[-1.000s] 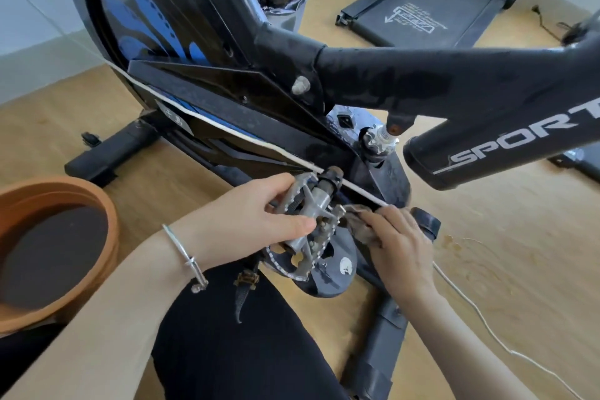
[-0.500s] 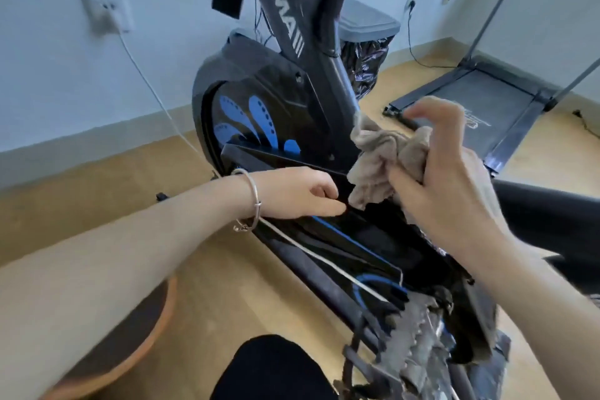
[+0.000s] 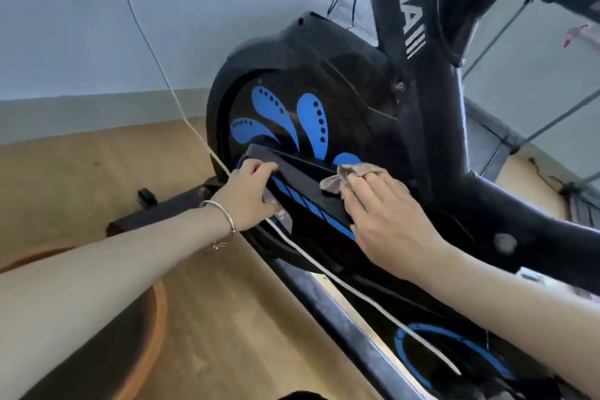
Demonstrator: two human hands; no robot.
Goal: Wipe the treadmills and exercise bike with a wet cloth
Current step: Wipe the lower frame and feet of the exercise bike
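Both hands work the exercise bike (image 3: 341, 81): left hand (image 3: 250, 193) grips the shroud ledge's outer end, right hand (image 3: 386, 221) presses the cloth (image 3: 344, 175) flat, fingers extended, along the ledge's long axis toward the left hand.

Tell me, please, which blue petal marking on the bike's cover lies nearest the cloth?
The small lowest petal, right above the cloth; the three dotted ones sit higher left.

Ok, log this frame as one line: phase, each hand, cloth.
phase: wiping bike shroud | left hand: grips edge of exercise bike cover | right hand: presses cloth flat on cover | cloth: bunched under fingers
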